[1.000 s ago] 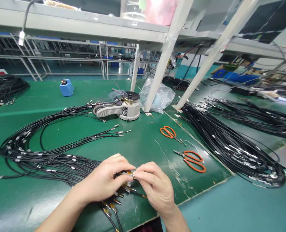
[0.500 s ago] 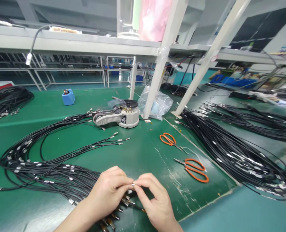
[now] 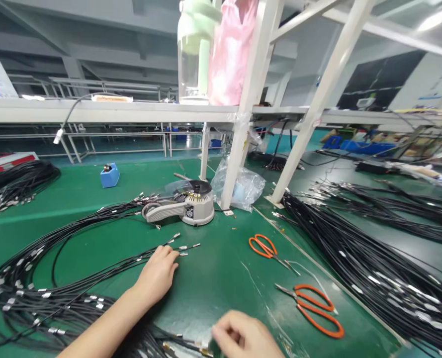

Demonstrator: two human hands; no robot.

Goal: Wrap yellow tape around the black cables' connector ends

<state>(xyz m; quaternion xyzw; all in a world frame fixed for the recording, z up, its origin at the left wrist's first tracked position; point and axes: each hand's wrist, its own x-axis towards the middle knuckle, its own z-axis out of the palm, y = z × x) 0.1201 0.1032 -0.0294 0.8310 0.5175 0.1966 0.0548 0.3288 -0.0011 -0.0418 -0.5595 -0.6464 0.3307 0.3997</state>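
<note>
- Right hand (image 3: 245, 335): positioned at the bottom centre of the frame, fingers curled toward the thumb. Whether it grasps anything cannot be told; the fingers hide the space between them.
- Connector ends (image 3: 168, 347): located at the bottom edge, just left of the right hand. Their position near the edge of the view presumably keeps the tips close to the worker.
- Left hand (image 3: 157, 273): extended to the centre of the frame, palm down, over the thin cable strand (image 3: 131, 262). The fingers appear to touch it near its tips; whether they close on it cannot be told.
- Black cable bundle (image 3: 75, 311): laid in a wide curve across the lower left. The curve probably accommodates long cables without sharp bends.
- Lower scissors (image 3: 296, 294) and upper scissors (image 3: 271, 254): resting right of centre, apart from the cables, orange handles toward different sides. This placement likely keeps both within reach of the right hand.
- Right cable bundle (image 3: 355, 258): lying along the right side, beyond a seam in the table, apparently kept separate.
- Grey machine (image 3: 197, 211): standing upright at the centre, beside the cable tips.
- Blue holder (image 3: 110, 177): standing farther back, left of centre.
- Shelf (image 3: 112, 112): spanning the upper frame; it supports a bottle (image 3: 191, 74) and a pink bag (image 3: 231, 54), presumably clear of the work surface.
</note>
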